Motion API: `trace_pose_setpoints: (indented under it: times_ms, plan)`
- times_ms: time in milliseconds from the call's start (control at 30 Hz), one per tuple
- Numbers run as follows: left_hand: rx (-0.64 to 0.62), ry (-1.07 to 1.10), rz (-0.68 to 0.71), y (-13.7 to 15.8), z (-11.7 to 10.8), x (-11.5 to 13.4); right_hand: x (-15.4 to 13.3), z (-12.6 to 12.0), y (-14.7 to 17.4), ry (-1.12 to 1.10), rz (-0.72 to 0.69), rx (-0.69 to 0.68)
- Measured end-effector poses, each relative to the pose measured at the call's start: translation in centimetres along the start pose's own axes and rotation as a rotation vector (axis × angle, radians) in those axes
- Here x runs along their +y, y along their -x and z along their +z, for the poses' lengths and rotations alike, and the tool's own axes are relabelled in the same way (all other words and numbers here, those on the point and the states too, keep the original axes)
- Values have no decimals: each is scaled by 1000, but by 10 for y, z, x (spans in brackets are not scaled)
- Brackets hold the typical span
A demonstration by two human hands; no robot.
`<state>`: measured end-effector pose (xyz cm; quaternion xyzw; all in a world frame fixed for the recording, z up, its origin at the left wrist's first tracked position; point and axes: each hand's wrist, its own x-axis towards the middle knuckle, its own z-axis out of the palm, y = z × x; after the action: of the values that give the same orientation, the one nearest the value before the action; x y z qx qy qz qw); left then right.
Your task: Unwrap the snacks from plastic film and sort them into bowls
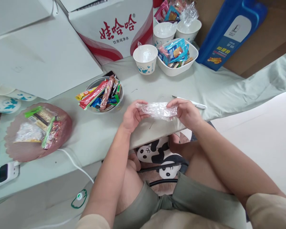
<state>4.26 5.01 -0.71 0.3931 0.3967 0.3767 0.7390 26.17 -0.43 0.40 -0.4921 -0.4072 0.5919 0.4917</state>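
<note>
A crinkled bundle of clear plastic film (pixel 157 109) is stretched sideways near the table's front edge. My left hand (pixel 132 116) grips one end of it, and my right hand (pixel 188 113) pinches the other end between thumb and fingers. Whether anything is wrapped inside the film cannot be made out. Just behind my right hand lies a slim white tool (pixel 199 104) with a dark pointed tip, partly covered by the fingers. A round clear bowl (pixel 120 103) full of wrapped snack bars (pixel 95 93) stands to the left of my left hand.
At the back are a white paper cup (pixel 145 60) with plastic in it, a white tub (pixel 173 70) of snack packets, and a large carton (pixel 116 31). A blue jug (pixel 228 35) stands back right. A pink scalloped dish (pixel 64 127) and a power strip (pixel 4 175) sit left.
</note>
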Motion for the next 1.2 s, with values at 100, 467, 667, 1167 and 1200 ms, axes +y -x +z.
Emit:
trace_pose_setpoints:
  times_ms: [100,467,667,1167,1200]
  plan:
    - [138,-98,93,-3,2,-4,-2,0,1,244,-37,136]
    - [54,-546,399,5,50,-19,3,17,2,139,-160,135]
    - [-18,-385,241,-7,47,-25,0,19,-1,-24,-161,-11]
    - [704,-1152,836,-92,64,99,-4,33,-60,-170,-58,387]
    - [776,-1242,832,-109,64,119,-4,36,-62,-186,-50,384]
